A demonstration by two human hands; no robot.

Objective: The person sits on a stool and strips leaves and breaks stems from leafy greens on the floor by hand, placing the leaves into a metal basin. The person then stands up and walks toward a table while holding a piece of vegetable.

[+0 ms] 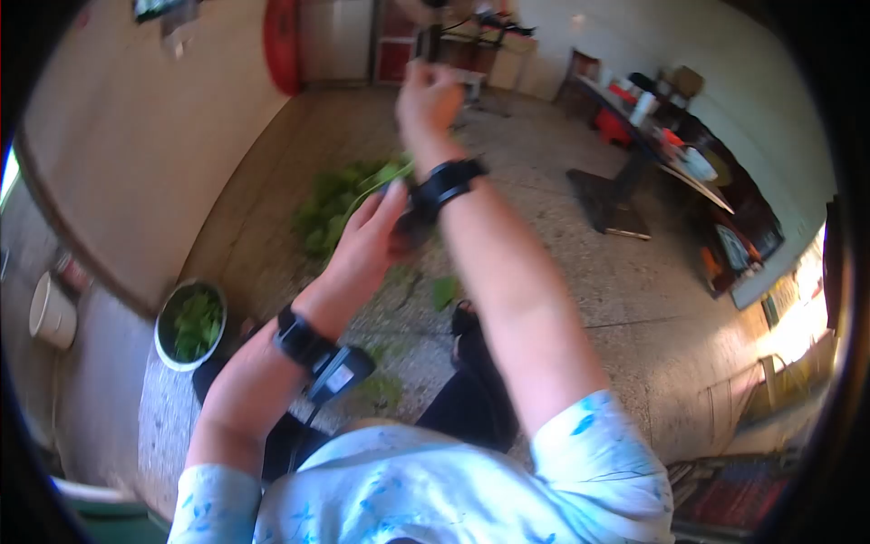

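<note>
My left hand (pixel 358 240) is closed, thumb up, around a thin green leaf stem (pixel 370 189) that slants up and right past the thumb. Farther out and above it, my right hand (pixel 430 102) is raised with curled fingers; blur hides whether anything is pinched in them. My right wrist and its black strap partly cover the left fingertips. A heap of green leafy stalks (pixel 319 210) lies on the floor just beyond my left hand. On the left, a white-rimmed bowl (pixel 164 348) holds picked green leaves (pixel 197 325).
A loose leaf (pixel 444 292) and scraps lie on the speckled floor (pixel 625 349) between my feet. A white bucket (pixel 52 313) stands far left. At the right is a dark-legged table (pixel 625 195) with items on it. A red round object (pixel 282 45) leans near the wall.
</note>
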